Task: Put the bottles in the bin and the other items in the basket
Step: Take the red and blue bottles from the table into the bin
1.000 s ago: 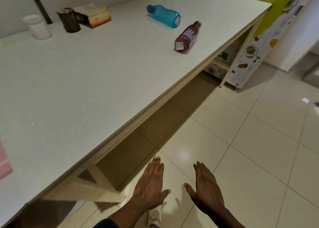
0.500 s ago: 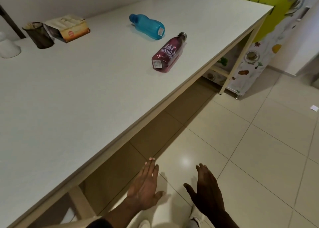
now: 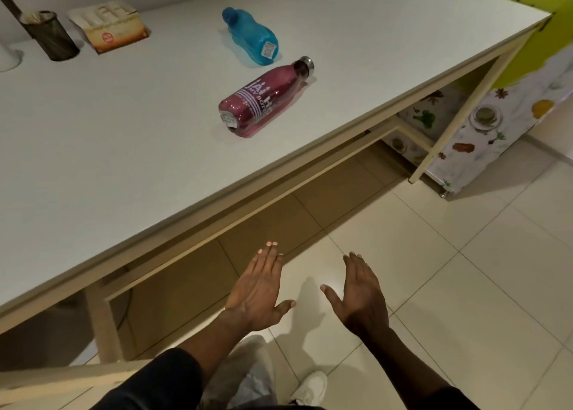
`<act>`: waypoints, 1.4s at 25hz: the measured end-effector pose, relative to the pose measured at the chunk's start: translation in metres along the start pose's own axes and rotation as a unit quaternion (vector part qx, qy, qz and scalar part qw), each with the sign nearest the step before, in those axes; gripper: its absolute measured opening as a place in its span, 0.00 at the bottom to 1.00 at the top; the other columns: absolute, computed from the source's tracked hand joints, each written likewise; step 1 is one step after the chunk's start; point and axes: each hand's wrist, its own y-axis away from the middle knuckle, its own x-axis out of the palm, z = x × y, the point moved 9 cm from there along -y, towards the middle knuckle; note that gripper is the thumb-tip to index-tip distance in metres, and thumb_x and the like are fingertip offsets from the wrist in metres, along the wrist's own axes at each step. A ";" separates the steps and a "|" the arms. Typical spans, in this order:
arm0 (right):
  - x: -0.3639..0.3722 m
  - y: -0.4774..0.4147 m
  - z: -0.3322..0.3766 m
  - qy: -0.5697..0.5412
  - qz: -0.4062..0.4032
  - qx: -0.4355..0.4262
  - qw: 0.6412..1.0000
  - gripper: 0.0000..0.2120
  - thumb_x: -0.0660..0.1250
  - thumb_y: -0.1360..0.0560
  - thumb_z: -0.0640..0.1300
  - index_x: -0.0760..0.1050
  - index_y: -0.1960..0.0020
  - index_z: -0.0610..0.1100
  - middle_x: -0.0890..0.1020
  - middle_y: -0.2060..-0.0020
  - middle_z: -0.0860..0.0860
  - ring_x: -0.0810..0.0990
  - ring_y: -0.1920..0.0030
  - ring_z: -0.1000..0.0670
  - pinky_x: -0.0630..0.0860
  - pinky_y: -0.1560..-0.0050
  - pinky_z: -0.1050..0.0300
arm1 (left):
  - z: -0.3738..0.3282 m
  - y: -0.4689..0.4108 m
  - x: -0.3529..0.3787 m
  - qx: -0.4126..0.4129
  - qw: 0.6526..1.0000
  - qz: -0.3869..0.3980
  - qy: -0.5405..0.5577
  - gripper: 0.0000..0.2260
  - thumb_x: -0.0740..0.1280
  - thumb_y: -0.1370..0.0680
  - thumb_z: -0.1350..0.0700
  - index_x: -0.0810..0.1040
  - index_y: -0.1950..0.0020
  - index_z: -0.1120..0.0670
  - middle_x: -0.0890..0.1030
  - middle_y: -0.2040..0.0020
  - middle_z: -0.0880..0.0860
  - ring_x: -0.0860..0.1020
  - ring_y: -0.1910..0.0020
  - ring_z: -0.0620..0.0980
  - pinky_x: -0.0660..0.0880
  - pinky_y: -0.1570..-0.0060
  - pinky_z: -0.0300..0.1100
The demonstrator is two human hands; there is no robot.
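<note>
A maroon bottle with white lettering lies on its side on the white table, near the front edge. Behind it a blue bottle also lies on its side. At the back left stand a dark mesh cup and a cardboard box. My left hand and my right hand hover flat over the floor below the table's edge, fingers straight, holding nothing. No bin or basket shows.
A white object sits at the far left edge of the table. A printed cloth covers something beyond the table's right leg. Beige tiled floor spreads to the right. My white shoe shows below.
The view has moved closer to the bottles, which now sit lower and larger in the frame. Both hands stay open and have risen slightly toward the table's edge.
</note>
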 end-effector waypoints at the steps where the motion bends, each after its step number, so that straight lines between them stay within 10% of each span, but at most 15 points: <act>1: -0.004 -0.010 -0.006 -0.008 -0.004 0.001 1.000 0.40 0.64 0.21 0.64 0.66 0.23 0.35 0.70 0.24 0.37 0.67 0.22 0.38 0.67 0.23 0.42 | -0.003 -0.009 -0.008 0.000 1.000 -0.001 -0.003 0.49 0.48 0.19 0.26 0.44 0.14 0.63 0.38 0.14 0.64 0.37 0.14 0.61 0.45 0.15 0.58; 15: -0.214 -0.264 0.056 -0.179 -0.225 -0.175 0.941 0.27 0.71 0.21 0.53 0.72 0.28 0.40 0.75 0.31 0.45 0.72 0.29 0.48 0.77 0.35 0.44 | 0.092 -0.148 -0.287 -0.155 0.897 -0.387 0.150 0.39 0.64 0.18 0.35 0.60 0.15 0.58 0.55 0.13 0.60 0.52 0.13 0.58 0.55 0.16 0.60; 20: -0.247 -0.368 0.109 -0.188 -0.142 -0.155 0.959 0.36 0.68 0.25 0.68 0.65 0.24 0.50 0.71 0.28 0.50 0.69 0.29 0.51 0.75 0.34 0.50 | 0.175 -0.199 -0.311 -0.293 0.911 -0.261 0.128 0.45 0.65 0.22 0.29 0.57 0.14 0.54 0.52 0.12 0.56 0.47 0.13 0.59 0.46 0.18 0.57; 25: -0.257 -0.472 0.156 -0.181 -0.100 -0.186 0.960 0.38 0.69 0.27 0.71 0.65 0.25 0.52 0.72 0.30 0.51 0.72 0.31 0.49 0.74 0.38 0.51 | 0.202 -0.209 -0.288 -0.342 0.905 -0.206 0.149 0.42 0.64 0.26 0.23 0.66 0.21 0.50 0.76 0.25 0.51 0.76 0.28 0.54 0.75 0.31 0.51; 28: -0.242 -0.536 0.188 -0.133 -0.029 -0.193 0.972 0.44 0.71 0.32 0.74 0.64 0.25 0.51 0.74 0.31 0.48 0.76 0.34 0.46 0.78 0.38 0.43 | 0.204 -0.204 -0.290 -0.347 0.904 -0.221 0.115 0.36 0.63 0.25 0.24 0.71 0.27 0.48 0.82 0.34 0.48 0.81 0.42 0.49 0.75 0.46 0.44; 35: -0.188 -0.629 0.240 -0.071 0.114 -0.198 0.971 0.58 0.69 0.40 0.81 0.59 0.23 0.45 0.77 0.34 0.43 0.79 0.39 0.39 0.79 0.43 0.41 | 0.237 -0.151 -0.275 -0.499 0.829 -0.197 0.155 0.36 0.62 0.27 0.22 0.74 0.32 0.48 0.84 0.41 0.46 0.82 0.52 0.49 0.75 0.57 0.43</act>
